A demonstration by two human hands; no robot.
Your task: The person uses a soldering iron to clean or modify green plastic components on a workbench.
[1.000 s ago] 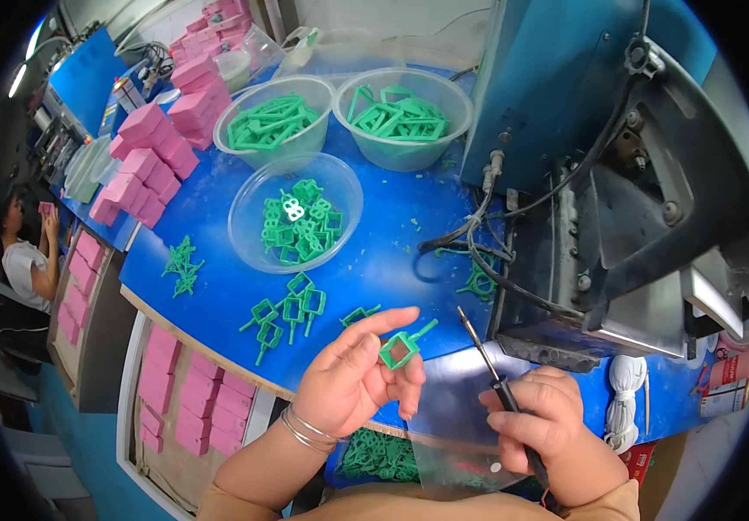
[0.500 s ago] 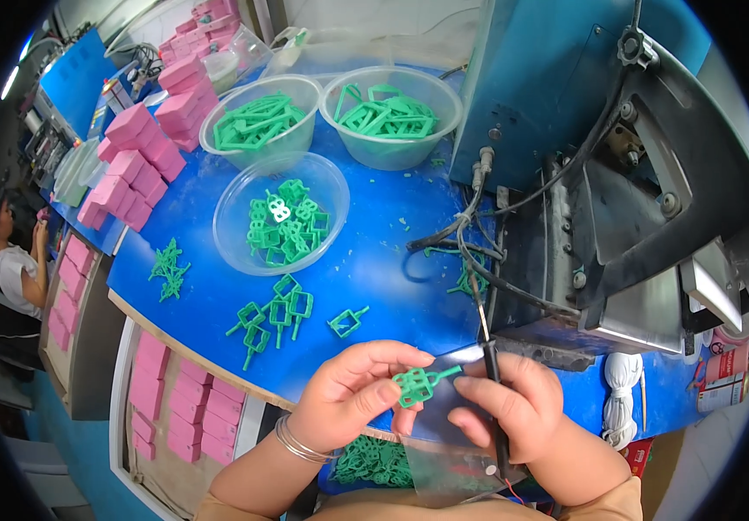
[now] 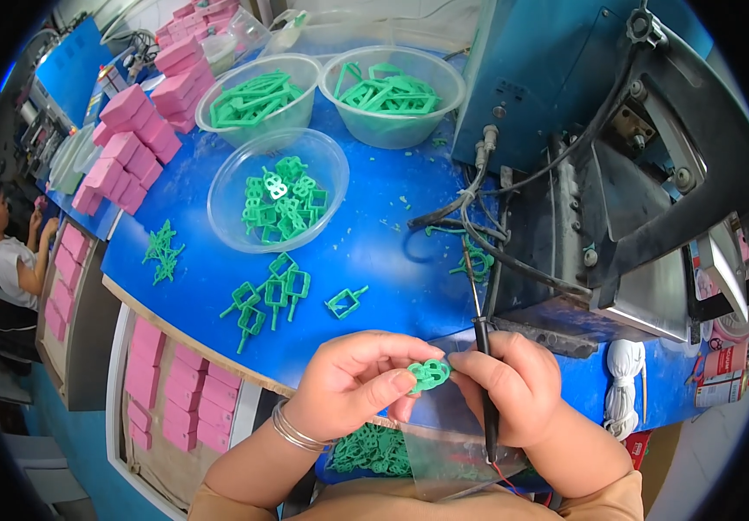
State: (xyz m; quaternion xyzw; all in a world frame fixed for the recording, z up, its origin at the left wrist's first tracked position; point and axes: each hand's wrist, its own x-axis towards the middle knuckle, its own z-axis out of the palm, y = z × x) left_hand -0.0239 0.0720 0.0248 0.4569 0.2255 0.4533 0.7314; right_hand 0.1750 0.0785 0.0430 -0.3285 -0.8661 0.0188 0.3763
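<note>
My left hand (image 3: 359, 382) pinches a small green wax piece (image 3: 429, 375) with rounded openings between thumb and fingers. My right hand (image 3: 513, 382) is closed around a soldering-iron-like pen (image 3: 484, 373) with a black handle, thin metal tip and red wire. Its tip points up and away from the piece. The right thumb and forefinger meet the right end of the green piece; whether they pinch it is partly hidden. Several loose green frames with stems (image 3: 277, 286) lie on the blue table beyond my hands, and one single green frame (image 3: 346, 302) lies nearer.
A clear bowl (image 3: 227, 217) holds small green pieces; two clear bowls (image 3: 205, 104) (image 3: 457, 104) behind hold longer green strips. Pink blocks (image 3: 131, 156) are stacked at left. A machine with black cables (image 3: 557, 286) stands at right. Green scraps (image 3: 366, 451) lie below my hands.
The green piece has turned in my fingers, and its stem no longer shows. My right fingertips have closed in on it. The whole view has shifted slightly.
</note>
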